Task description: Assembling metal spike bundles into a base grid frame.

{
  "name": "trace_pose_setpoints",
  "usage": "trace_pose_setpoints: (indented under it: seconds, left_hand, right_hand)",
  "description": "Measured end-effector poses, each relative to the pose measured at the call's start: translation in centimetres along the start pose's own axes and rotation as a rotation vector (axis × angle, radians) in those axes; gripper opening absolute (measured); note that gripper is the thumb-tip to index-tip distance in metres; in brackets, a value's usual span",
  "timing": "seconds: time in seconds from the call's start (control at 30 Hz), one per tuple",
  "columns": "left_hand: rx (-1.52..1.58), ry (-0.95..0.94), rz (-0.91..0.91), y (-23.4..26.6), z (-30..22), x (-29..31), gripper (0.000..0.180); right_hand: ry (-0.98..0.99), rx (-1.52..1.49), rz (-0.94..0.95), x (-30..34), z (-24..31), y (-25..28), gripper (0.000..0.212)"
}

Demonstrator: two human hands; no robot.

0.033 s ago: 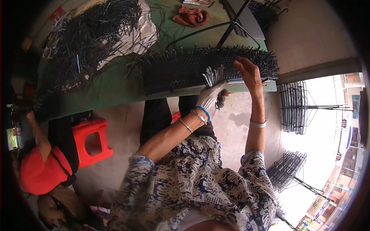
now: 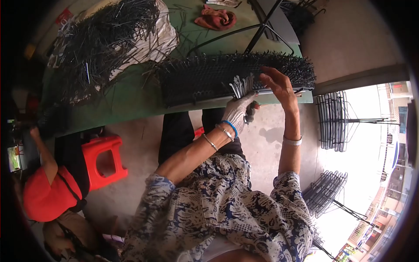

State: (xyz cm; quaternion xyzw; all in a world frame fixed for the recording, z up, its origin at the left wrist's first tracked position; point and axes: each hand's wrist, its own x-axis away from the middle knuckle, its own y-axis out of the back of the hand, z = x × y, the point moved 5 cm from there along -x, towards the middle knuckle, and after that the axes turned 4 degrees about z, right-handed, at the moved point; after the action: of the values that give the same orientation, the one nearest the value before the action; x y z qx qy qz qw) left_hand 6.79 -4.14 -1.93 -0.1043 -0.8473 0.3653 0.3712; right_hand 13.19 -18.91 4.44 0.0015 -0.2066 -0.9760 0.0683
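Note:
My left hand [image 2: 239, 108], in a whitish glove, is closed round a bundle of thin metal rods [image 2: 241, 86] whose pale, flattened tips fan out above the fist. My right hand [image 2: 281, 87] is bare and raised just right of the bundle, its fingers bent and apart, with nothing visible in them. Beyond both hands, along the near table edge, lies a long black mesh rack [image 2: 196, 81] with many short dark rods bristling from its far side. My right fingers overlap the rack in the picture; whether they touch it I cannot tell.
A green table [image 2: 131, 100] bears a tangled heap of black rods [image 2: 104, 41] on whitish sacking [image 2: 163, 37]. Behind the rack are a reddish cloth [image 2: 214, 18] and a black metal frame [image 2: 260, 27]. A red stool [image 2: 104, 161] and a person in red [image 2: 50, 196] are at left; black wire racks [image 2: 334, 122] stand right.
My right hand has moved slightly left and down, closer to the rod bundle. My left hand stays in place with the rods.

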Motion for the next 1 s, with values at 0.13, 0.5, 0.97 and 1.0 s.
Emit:
trace_pose_setpoints:
  seconds: [0.13, 0.5, 0.97, 1.0]
  left_hand:
    - [-0.048, 0.046, 0.040, -0.7, 0.2, 0.3, 0.018]
    - [-0.025, 0.023, -0.011, 0.0, 0.7, -0.9, 0.022]
    - [0.024, -0.016, -0.032, 0.9, 0.9, -1.7, 0.019]
    - [0.040, -0.009, -0.036, 0.9, 0.8, -1.7, 0.019]
  right_hand:
    - [-0.054, -0.208, 0.073, 1.0, -0.2, -1.3, 0.030]
    - [-0.083, -0.213, 0.007, 1.5, 0.2, -0.8, 0.013]
    - [0.023, -0.148, -0.030, 2.0, 0.0, 1.2, 0.010]
    - [0.022, -0.148, -0.032, 2.0, 0.1, 1.7, 0.010]
